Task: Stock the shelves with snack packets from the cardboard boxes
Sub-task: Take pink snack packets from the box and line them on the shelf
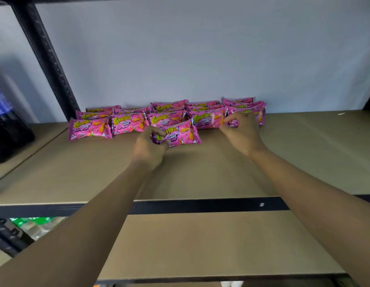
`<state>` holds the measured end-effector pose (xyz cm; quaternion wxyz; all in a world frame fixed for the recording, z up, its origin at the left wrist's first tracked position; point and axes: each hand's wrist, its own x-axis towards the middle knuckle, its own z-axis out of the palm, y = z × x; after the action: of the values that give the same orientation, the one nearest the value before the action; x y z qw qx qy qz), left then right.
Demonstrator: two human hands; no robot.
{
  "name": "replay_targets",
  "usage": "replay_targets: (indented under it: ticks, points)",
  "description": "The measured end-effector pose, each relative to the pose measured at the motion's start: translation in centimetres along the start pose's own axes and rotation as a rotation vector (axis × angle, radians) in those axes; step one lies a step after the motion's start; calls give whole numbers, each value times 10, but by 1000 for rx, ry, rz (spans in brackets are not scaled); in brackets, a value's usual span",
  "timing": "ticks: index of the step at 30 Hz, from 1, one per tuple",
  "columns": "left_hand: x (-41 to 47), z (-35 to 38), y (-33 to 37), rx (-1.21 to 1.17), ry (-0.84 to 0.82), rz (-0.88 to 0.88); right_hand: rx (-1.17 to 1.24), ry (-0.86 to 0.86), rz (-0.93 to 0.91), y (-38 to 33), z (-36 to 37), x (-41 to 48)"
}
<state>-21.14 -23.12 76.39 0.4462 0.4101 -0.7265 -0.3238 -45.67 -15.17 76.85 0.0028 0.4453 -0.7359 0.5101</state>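
Wall [200,48]: one, pale, behind everything.

Shelves: two boards in view. The upper shelf [200,172] carries the stock. The lower shelf [200,241] shows nearer. One black post [47,59] stands at far left. No cardboard box in view.

Bottle [8,129]: one, dark with a blue label, far left on the next bay. Blurred.

Packets [129,123]: pink, packed in rows at the far edge against the wall.
- The front row counts five across.
- The rows behind overlap, about three deep, too shingled for a firm total.
- One more packet [180,134] sits alone, nearer than the front row and about centre.

Hands: two, both reaching in.
- Left hand [150,146]: fingers [157,131] curled round the left end of the lone packet, grasping it.
- Right hand [241,132]: fingers [231,118] pinching a packet edge [232,122] at the right end of the front row. Most of that packet is hidden by the hand.

Risks, as judged:
- The lone packet starts a new row and touches the one behind. A firm push could slide the shingled rows back unevenly or ride it up over them.
- The grip is on one end only. A glossy wrapper may twist or slip on lifting.
- The right-hand pinch sits tight among neighbours. Tugging could drag the end packets out of line.
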Motion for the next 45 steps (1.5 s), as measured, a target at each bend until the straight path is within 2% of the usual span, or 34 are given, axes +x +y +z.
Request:
replay_targets:
  ticks: [8,14,26,39,45]
  points:
    - [13,-122,-60,94,61,-16,-181,-330,-149,-75,102,-39]
    - [36,-173,-98,135,93,-16,-293,-416,-254,-111,162,-52]
    - [92,-203,-140,173,172,-72,-525,-413,-319,-123,197,-55]
    - [104,-189,-151,221,201,-200,-532,-389,-311,-122,201,-54]
    - [105,-187,-153,288,199,-195,-542,-376,-318,-121,203,-54]
